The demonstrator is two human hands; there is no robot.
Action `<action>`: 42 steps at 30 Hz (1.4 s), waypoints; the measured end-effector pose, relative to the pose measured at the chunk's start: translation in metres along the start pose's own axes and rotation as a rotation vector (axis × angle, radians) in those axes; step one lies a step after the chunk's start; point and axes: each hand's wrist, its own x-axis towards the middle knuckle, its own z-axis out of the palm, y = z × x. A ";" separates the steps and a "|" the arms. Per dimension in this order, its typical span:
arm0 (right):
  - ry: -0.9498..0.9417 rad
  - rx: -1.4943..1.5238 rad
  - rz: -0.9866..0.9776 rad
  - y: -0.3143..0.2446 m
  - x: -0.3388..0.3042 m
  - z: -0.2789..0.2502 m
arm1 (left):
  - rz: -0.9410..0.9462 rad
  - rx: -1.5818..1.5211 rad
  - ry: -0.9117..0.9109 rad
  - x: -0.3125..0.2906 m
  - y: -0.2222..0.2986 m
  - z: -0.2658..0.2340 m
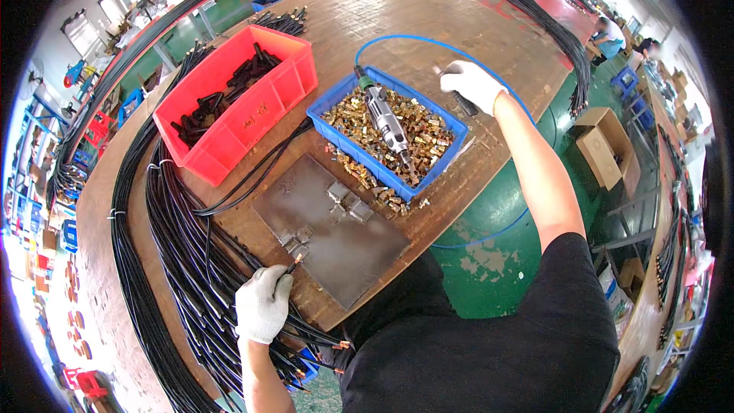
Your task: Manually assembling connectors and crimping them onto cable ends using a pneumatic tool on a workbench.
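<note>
My left hand (263, 304), in a white knit glove, is closed on a black cable (292, 266) with a bare copper tip, at the near left corner of a dark metal plate (336, 248). Small metal blocks (349, 206) sit on that plate. My right hand (472, 86), also gloved and blurred, is closed around a dark-handled tool (466, 104) beyond the blue tray's right corner; what kind of tool is unclear. The blue tray (353, 154) holds many brass-coloured terminals (428, 134). A grey-and-black air tool (386, 118) with a blue hose (413, 37) lies on them.
A red bin (252, 126) with black sleeve-like pieces stands left of the tray. Thick bundles of black cable (172, 241) run along the left of the brown table (359, 0). Loose terminals (355, 172) lie by the tray. A cardboard box (600, 157) is on the green floor.
</note>
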 end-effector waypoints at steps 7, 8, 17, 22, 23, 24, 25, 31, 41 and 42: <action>0.131 -0.576 0.012 -0.043 -0.028 0.018 | -0.001 0.009 -0.001 0.003 0.001 0.000; 0.060 -0.479 -0.038 -0.057 -0.033 0.027 | 0.006 0.010 -0.006 0.005 0.002 0.000; -0.132 -0.575 0.005 -0.099 -0.028 0.124 | -0.011 -0.003 0.020 0.005 0.002 0.002; -0.134 -0.127 -0.042 -0.081 -0.011 0.073 | -0.010 0.008 0.023 0.002 -0.001 0.004; -0.055 -0.183 -0.067 -0.081 -0.008 0.070 | -0.014 0.015 0.020 0.002 0.000 0.002; -0.019 -0.252 0.007 -0.079 -0.007 0.065 | -0.018 0.020 0.016 0.001 0.001 0.001; -0.025 -0.256 0.002 -0.080 -0.008 0.067 | -0.025 0.017 0.019 0.000 0.001 0.000; 0.032 -0.634 -0.063 -0.063 -0.018 0.078 | -0.040 0.017 0.004 0.004 0.001 -0.001; -0.088 -0.742 -0.681 -0.073 -0.040 0.084 | -0.051 0.017 0.004 0.009 0.007 -0.006; -0.193 -0.859 -0.689 -0.070 -0.038 0.089 | -0.068 0.020 -0.004 0.011 0.010 -0.008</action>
